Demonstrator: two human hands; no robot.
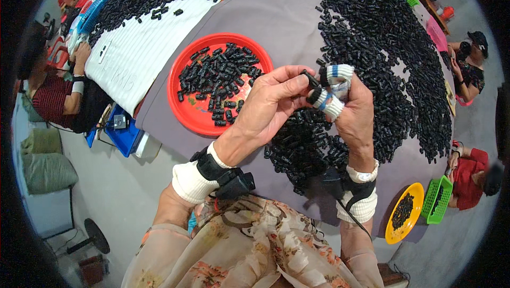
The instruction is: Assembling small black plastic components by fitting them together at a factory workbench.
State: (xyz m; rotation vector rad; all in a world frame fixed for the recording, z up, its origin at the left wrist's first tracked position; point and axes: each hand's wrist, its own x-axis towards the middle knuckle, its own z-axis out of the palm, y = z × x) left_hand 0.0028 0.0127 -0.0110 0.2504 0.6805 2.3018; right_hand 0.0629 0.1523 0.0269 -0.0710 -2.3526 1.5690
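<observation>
Pinching a small elongated black plastic piece (pixel 310 78) right of the round red plastic tray (pixel 184 110), the left hand (pixel 265 101) should hold steady so the right hand (pixel 356 115), curled close, exact grip unclear, can work precisely.

left forearm (pixel 174 206) in from seven o'clock, left hand (pixel 265 104) angled toward two, thumb and index pinched. right forearm (pixel 357 243) in from five, near upright; right hand (pixel 353 120) with sleeved fingers (pixel 340 72) curled toward ten.

1 small black part (pixel 310 78), tilted, is pinched in the left hand (pixel 263 102).
</observation>
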